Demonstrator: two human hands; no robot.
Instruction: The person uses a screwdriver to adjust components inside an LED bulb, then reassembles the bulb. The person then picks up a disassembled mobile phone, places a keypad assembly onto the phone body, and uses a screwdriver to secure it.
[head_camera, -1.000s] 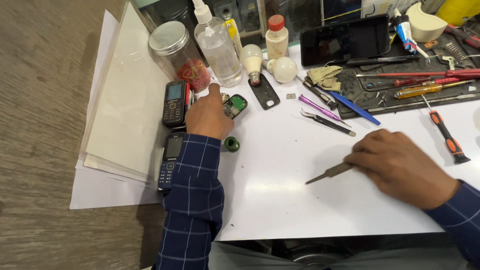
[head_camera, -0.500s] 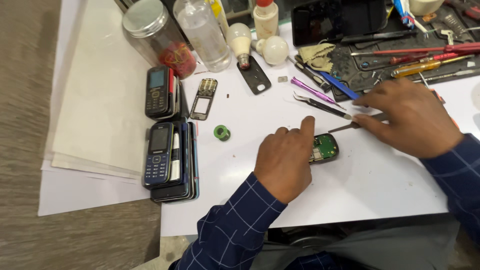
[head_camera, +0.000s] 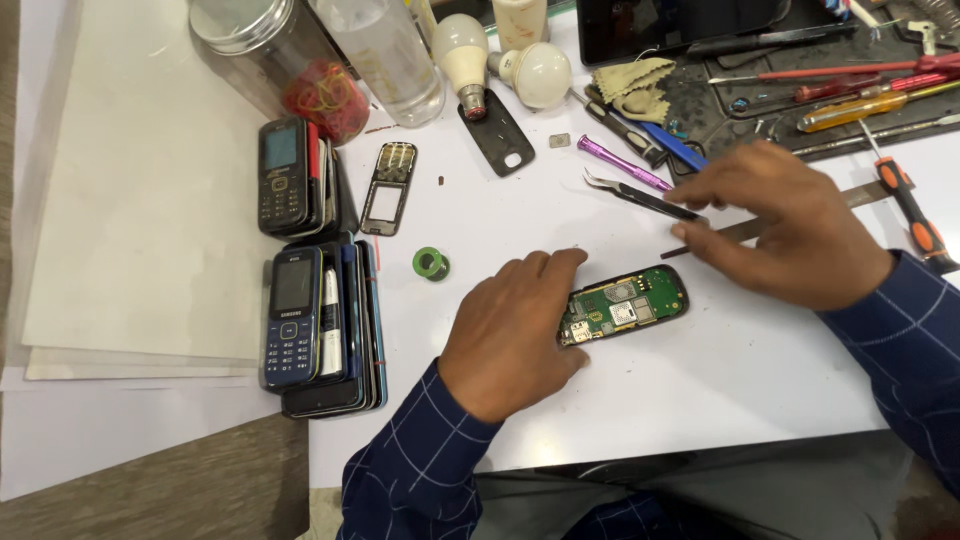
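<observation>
**Fingers steady a bare circuit board near the bench's front edge**

The fingers (head_camera: 545, 272) of the left hand (head_camera: 510, 335) lie close together, pressing on the left end of the green, oblong phone circuit board (head_camera: 628, 303), which lies flat on the white bench (head_camera: 700, 400), nearer its front edge than its back. The right hand (head_camera: 785, 235) hovers just behind the board, fingers curled around a slim flat metal prying tool (head_camera: 755, 228).

The board looks light, thin and stiff, but fragile: its small soldered parts face up. It is best held by its bare rims, not its face. Black tweezers (head_camera: 640, 195) lie just behind, and a small green ring (head_camera: 430, 264) sits to the left.
</observation>
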